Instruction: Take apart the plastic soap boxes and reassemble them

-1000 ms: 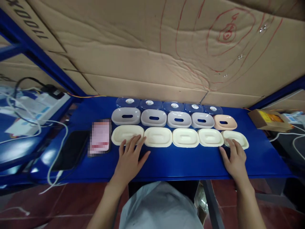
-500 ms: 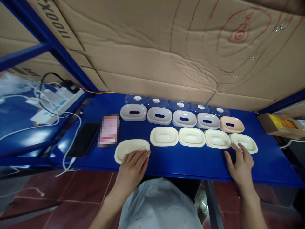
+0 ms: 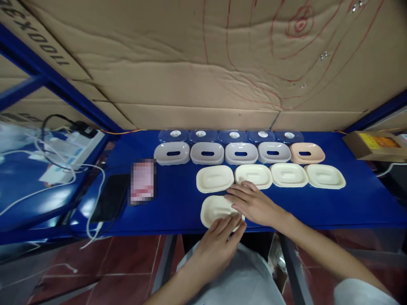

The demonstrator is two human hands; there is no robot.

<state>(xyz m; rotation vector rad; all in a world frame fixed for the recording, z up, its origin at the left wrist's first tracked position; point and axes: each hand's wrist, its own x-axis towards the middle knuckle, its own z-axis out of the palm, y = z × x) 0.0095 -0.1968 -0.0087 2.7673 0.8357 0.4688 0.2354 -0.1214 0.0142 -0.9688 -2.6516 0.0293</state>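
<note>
A cream oval dish (image 3: 213, 208) with a raised middle lies by itself near the table's front edge. My left hand (image 3: 222, 237) has its fingers closed over the dish's near right side. From the right, my right hand (image 3: 254, 204) reaches across with its fingers stretched out and the tips at the dish's far right edge. My hands partly cover that end of the dish. Behind it runs a row of similar cream dishes (image 3: 215, 178). Farther back stand grey oval trays with a slot (image 3: 207, 153) and one peach slotted tray (image 3: 308, 153).
Clear oval lids with round stickers (image 3: 234, 136) line the cardboard wall (image 3: 159, 84). To the left lie a pixelated pink item (image 3: 142, 181), a black phone (image 3: 110, 198) on a white cable, and a power strip (image 3: 71, 156). An open cardboard box (image 3: 377, 146) stands at the right.
My left hand and the near cream dish have moved to the right along the front edge. My right hand has left the rightmost cream dish and come left to the near dish.
</note>
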